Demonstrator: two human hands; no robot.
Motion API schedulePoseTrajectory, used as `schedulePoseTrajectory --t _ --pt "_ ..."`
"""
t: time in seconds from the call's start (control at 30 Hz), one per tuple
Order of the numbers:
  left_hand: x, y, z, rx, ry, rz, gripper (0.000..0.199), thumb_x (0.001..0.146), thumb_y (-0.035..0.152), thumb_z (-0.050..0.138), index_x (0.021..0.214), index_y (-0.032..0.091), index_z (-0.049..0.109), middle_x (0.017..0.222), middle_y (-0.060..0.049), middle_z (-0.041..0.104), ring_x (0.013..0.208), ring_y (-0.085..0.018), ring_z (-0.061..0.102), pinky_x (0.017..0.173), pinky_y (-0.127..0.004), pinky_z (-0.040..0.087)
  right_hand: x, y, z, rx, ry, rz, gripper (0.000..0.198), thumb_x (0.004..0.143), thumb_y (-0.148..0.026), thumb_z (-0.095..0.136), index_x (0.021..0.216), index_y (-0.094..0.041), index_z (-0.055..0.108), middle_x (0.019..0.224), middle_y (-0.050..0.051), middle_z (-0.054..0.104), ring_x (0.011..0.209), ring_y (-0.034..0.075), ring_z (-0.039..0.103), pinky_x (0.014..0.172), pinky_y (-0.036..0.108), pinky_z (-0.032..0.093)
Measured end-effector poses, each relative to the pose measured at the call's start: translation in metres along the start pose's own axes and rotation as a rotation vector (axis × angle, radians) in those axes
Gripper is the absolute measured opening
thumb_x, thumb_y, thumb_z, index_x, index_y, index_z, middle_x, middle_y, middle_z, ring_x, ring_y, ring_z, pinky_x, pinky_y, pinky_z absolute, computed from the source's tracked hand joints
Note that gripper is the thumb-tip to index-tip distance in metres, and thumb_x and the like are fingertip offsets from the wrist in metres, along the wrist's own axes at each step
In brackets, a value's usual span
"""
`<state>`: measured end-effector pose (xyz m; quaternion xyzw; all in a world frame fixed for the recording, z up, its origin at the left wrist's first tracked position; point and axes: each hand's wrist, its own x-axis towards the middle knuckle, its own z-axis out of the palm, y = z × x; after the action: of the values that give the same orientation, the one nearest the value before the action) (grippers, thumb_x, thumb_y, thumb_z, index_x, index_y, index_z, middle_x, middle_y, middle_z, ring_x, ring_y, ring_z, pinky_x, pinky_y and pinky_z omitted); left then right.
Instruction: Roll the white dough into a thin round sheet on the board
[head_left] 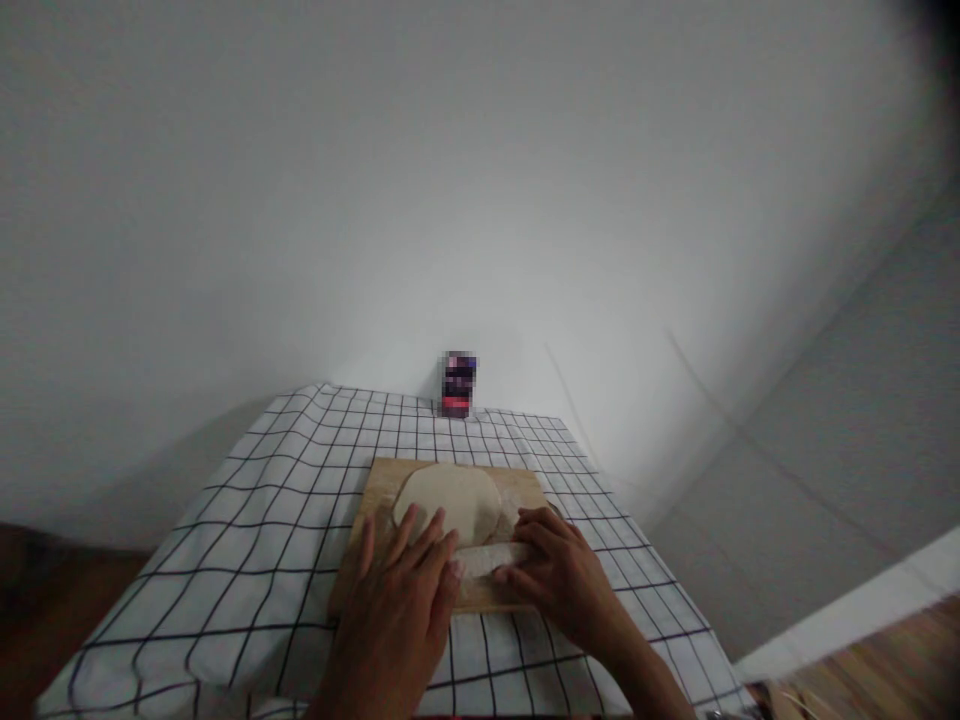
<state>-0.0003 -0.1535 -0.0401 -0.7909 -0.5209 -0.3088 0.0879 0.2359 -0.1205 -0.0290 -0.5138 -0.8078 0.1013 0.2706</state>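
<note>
A flat, rounded sheet of pale dough [450, 497] lies on a wooden board [386, 472]. Across the near edge of the dough rests a flour-dusted rolling pin [489, 560]. My right hand [559, 570] is closed around the pin's right end, with its fingers curled. At the other end, my left hand [401, 590] lies with fingers stretched and spread, its fingertips over the dough's near left edge. That hand hides the pin's left end, and whether its palm presses on the pin cannot be seen.
A white cloth with dark grid lines [277, 520] covers the table under the board. Against the white wall [450, 200] at the table's far edge stands a small dark, blurred-out object [458, 385] with a red band. Wooden floor [892, 660] shows at lower right.
</note>
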Motion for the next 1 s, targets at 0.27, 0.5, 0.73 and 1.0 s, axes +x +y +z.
schedulePoseTrajectory --t 0.27,0.5,0.73,1.0 --pt "0.058 -0.02 0.018 0.094 -0.042 -0.058 0.036 0.101 0.034 0.048 0.127 0.021 0.07 0.142 -0.014 0.065 0.137 -0.04 0.054 0.109 -0.072 0.038 0.058 0.039 0.009 -0.099 0.017 -0.038 0.036 0.108 -0.04 0.034 0.109 -0.022 0.065 0.112 0.007 0.066 0.108 0.021 0.062 0.098 0.037 0.048" --pt "0.074 -0.031 0.038 0.158 -0.029 -0.12 0.036 0.1 0.033 0.048 0.124 0.016 0.069 0.134 -0.018 0.069 0.127 -0.038 0.061 0.105 -0.062 0.044 0.127 0.049 0.014 -0.195 -0.203 -0.078 0.039 0.109 -0.038 0.033 0.116 -0.024 0.069 0.124 0.007 0.067 0.121 0.022 0.058 0.104 0.045 0.043" --pt "0.07 -0.032 0.04 0.162 -0.052 -0.087 0.041 0.1 0.034 0.047 0.13 0.014 0.065 0.138 -0.018 0.066 0.133 -0.036 0.057 0.111 -0.06 0.04 0.134 0.055 0.022 -0.19 -0.295 -0.054 0.047 0.109 -0.039 0.032 0.147 -0.023 0.054 0.153 0.011 0.053 0.147 0.029 0.041 0.117 0.06 0.032" --pt "0.064 -0.027 0.033 0.169 -0.121 -0.031 0.047 0.102 0.035 0.043 0.137 0.01 0.062 0.145 -0.019 0.061 0.14 -0.039 0.051 0.116 -0.066 0.034 0.081 0.036 0.015 -0.249 -0.184 0.09 0.049 0.108 -0.035 0.03 0.149 -0.022 0.054 0.157 0.009 0.049 0.148 0.027 0.041 0.121 0.054 0.03"
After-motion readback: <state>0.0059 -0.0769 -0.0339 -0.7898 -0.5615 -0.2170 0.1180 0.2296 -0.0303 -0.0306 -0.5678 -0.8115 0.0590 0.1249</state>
